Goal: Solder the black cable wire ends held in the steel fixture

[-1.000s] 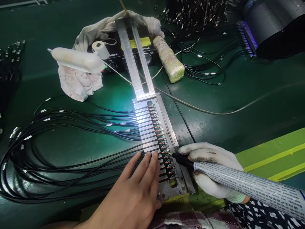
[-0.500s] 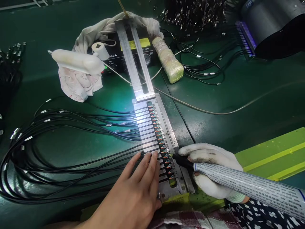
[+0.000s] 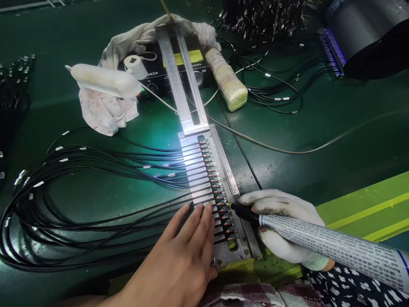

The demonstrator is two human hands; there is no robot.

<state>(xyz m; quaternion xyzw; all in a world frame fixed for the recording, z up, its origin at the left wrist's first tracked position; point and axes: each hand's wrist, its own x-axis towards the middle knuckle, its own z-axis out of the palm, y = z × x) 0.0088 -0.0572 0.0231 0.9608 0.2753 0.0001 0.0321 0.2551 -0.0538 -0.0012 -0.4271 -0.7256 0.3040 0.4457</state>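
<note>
My bare left hand [image 3: 183, 251] lies flat with fingers stretched, its fingertips on the black cables [image 3: 166, 213] and the near left part of a metal fixture [image 3: 198, 177]. In the fixture's slot sits a row of small cable-end connectors [image 3: 220, 196], with coloured wires showing. My right hand [image 3: 287, 226], in a white glove with dark smudges, is closed around a thick pen-shaped tool [image 3: 319, 241] with a black front and a white body covered in printed text. Its thin yellowish tip meets the connector row just right of my left fingertips; whether it touches is too small to tell.
Beyond the fixture stands a black control box [image 3: 153, 81], draped with a cloth [image 3: 128, 40]. A wrapped yellowish block [image 3: 234, 94] and a white bottle-like object [image 3: 105, 79] flank it. At the upper right, a dark cylindrical device [image 3: 370, 38] sits over more cables. A thin tube [image 3: 275, 150] crosses the table.
The pen-shaped tool's tip has shifted very slightly toward the far end of the connector row. My left hand stays in place on the cables.
</note>
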